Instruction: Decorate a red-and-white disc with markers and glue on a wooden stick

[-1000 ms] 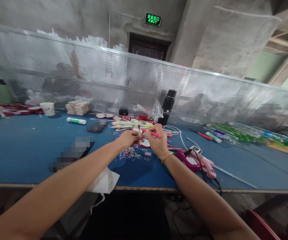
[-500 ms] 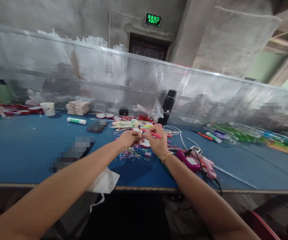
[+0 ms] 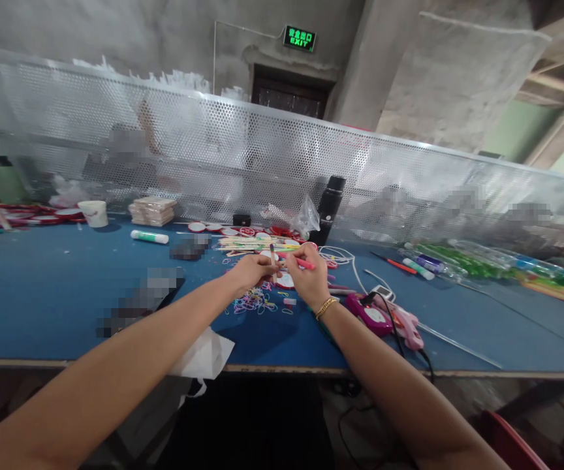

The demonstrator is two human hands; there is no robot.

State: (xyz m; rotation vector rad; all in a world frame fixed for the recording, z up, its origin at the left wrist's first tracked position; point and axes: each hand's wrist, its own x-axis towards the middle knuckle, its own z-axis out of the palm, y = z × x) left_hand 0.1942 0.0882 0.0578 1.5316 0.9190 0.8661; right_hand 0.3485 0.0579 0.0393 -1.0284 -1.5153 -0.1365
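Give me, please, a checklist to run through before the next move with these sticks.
1. Left hand grips thin stick: ok.
2. Right hand grips pink stick: ok.
3. Sticks touching each other: cannot tell.
4. Coloured bands on the table beside the hands: ok.
5. Pink corded tool beside the right wrist, not under it: ok.

Left hand (image 3: 254, 271) on thin stick (image 3: 272, 252), right hand (image 3: 310, 279) on pink stick (image 3: 304, 263): barely shifted
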